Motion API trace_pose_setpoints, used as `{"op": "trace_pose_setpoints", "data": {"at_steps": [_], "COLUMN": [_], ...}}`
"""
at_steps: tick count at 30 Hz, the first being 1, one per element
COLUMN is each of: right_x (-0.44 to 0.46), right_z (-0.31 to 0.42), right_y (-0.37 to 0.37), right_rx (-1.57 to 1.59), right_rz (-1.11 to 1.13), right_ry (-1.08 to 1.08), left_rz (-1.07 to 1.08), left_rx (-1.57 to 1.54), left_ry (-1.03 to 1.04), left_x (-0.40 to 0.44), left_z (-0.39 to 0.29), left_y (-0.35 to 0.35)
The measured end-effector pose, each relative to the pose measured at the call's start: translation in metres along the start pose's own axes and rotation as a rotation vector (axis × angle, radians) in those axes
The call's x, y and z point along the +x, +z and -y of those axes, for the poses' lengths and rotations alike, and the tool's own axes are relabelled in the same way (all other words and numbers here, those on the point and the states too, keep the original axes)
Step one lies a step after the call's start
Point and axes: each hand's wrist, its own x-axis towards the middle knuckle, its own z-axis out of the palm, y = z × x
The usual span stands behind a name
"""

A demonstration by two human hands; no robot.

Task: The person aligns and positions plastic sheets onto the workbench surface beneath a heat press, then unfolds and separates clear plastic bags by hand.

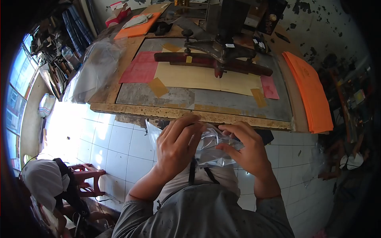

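A crumpled clear plastic sheet hangs over my lap, just below the worn front edge of the workbench. My left hand is bent over its left part, fingers together and curled, seemingly pinching the plastic near the bench edge. On the right side of the sheet is my right hand, its thumb and fingers apart, with the plastic between and beside them. Beyond the hands, a cream paper sheet lies on the grey metal plate, under a dark red press bar.
Orange sheets lie at the bench's right end. More clear plastic drapes over the left end. An orange stack with a cloth is at the back left. A person is at lower left beside a red stool.
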Motion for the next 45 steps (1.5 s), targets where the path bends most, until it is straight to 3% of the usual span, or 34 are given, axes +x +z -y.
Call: {"op": "trace_pose_setpoints", "data": {"at_steps": [3, 9, 12, 14, 16, 19, 20, 26, 29, 33, 36, 39, 43, 45], "right_x": [-0.006, -0.009, -0.006, -0.011, -0.013, -0.015, -0.016, -0.018, -0.018, -0.017, -0.019, -0.034, -0.033, -0.029], "right_z": [-0.001, -0.009, -0.012, -0.013, -0.014, -0.011, -0.01, -0.007, -0.006, -0.004, -0.002, -0.016, -0.027, -0.03], "right_y": [0.009, 0.017, 0.013, 0.015, 0.011, -0.001, -0.002, 0.001, 0.004, 0.007, 0.007, 0.007, -0.008, -0.014], "right_rx": [-0.071, -0.051, -0.04, -0.052, -0.08, -0.139, -0.16, -0.235, -0.246, -0.189, -0.161, 0.012, 0.062, 0.043], "right_rz": [-0.04, -0.017, 0.022, 0.045, 0.081, 0.131, 0.126, 0.132, 0.132, 0.109, 0.083, 0.127, 0.15, 0.151], "right_ry": [0.071, -0.015, -0.147, -0.139, -0.171, -0.248, -0.251, -0.29, -0.299, -0.281, -0.159, -0.025, -0.157, -0.189], "left_rz": [0.016, 0.473, 0.417, 0.463, 0.639, 0.933, 0.913, 0.738, 0.922, 0.917, 0.777, 0.762, 0.866, 0.794], "left_rx": [0.121, -0.592, -0.581, -0.678, -0.925, -1.022, -1.162, -1.131, -1.041, -1.077, -1.239, -1.311, -1.436, -1.359], "left_ry": [-0.105, -0.765, -0.544, -0.607, -0.863, -0.922, -0.998, -0.718, -0.792, -0.911, -1.119, -0.988, -0.646, -0.548], "left_x": [-0.011, -0.02, -0.029, -0.03, -0.019, -0.012, -0.009, -0.018, -0.013, -0.011, -0.022, -0.04, -0.042, -0.036], "left_z": [-0.008, 0.008, 0.032, 0.038, 0.042, 0.066, 0.06, 0.057, 0.057, 0.059, 0.052, 0.048, 0.057, 0.046], "left_y": [-0.009, -0.023, -0.01, -0.011, -0.027, -0.031, -0.029, -0.02, -0.023, -0.021, -0.012, -0.001, 0.001, 0.002]}}
